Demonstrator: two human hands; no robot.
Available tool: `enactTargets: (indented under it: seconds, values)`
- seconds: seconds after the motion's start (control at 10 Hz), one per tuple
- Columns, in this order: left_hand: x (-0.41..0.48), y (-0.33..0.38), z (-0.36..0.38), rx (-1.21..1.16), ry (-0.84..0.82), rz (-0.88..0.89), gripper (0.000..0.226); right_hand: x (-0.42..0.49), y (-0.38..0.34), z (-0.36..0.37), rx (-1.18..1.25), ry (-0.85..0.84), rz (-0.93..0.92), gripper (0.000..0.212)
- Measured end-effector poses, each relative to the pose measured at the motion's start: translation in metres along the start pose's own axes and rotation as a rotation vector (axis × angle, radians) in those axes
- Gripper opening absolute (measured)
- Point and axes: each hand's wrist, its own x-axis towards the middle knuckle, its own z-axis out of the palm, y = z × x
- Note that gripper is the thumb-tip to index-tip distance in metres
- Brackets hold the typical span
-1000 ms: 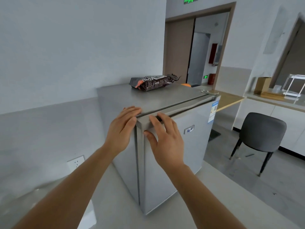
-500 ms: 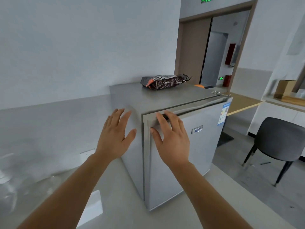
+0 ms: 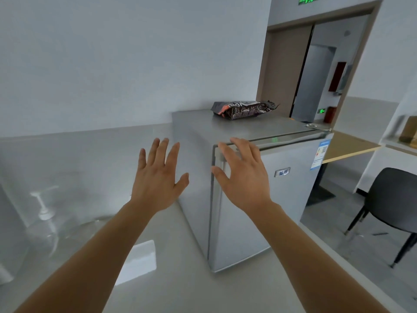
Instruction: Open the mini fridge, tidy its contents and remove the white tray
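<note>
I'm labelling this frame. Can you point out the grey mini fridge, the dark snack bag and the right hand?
Grey metal mini fridge (image 3: 266, 213), head view, bare door front.
Dark crinkled snack bag (image 3: 244, 109), head view, middle of the pack.
Right hand (image 3: 246, 177), head view, back of the hand.

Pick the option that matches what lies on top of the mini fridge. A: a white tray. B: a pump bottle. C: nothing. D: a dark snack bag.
D: a dark snack bag lies flat on the top of the mini fridge, toward its back edge.
</note>
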Motion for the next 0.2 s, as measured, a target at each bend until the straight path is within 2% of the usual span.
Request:
enactTargets:
  seconds: [0.2]
  values:
    - [-0.004, -0.02, -0.033, 0.101, 0.027, -0.065, 0.085, 0.016, -0.035, -0.018, -0.049, -0.104, -0.036, 0.058]
